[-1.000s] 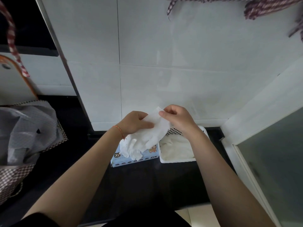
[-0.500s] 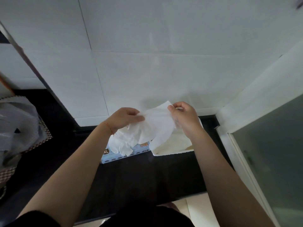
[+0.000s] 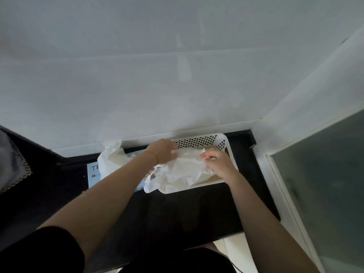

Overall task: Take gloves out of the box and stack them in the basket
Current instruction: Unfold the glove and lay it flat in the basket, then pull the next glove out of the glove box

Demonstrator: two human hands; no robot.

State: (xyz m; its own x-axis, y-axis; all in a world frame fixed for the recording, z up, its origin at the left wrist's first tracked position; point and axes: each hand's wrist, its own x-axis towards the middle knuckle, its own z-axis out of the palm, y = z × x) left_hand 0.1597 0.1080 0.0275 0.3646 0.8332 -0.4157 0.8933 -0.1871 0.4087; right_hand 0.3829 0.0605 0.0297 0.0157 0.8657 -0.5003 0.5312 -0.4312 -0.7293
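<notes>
A person's left hand and right hand each pinch an end of a white glove, spreading it flat over the white basket, probably so it lies neatly on the gloves already inside. The glove box sits just left of the basket, with another glove poking from its opening. Half a second ago the glove was held up in the air above the basket; now it is down at the rim.
</notes>
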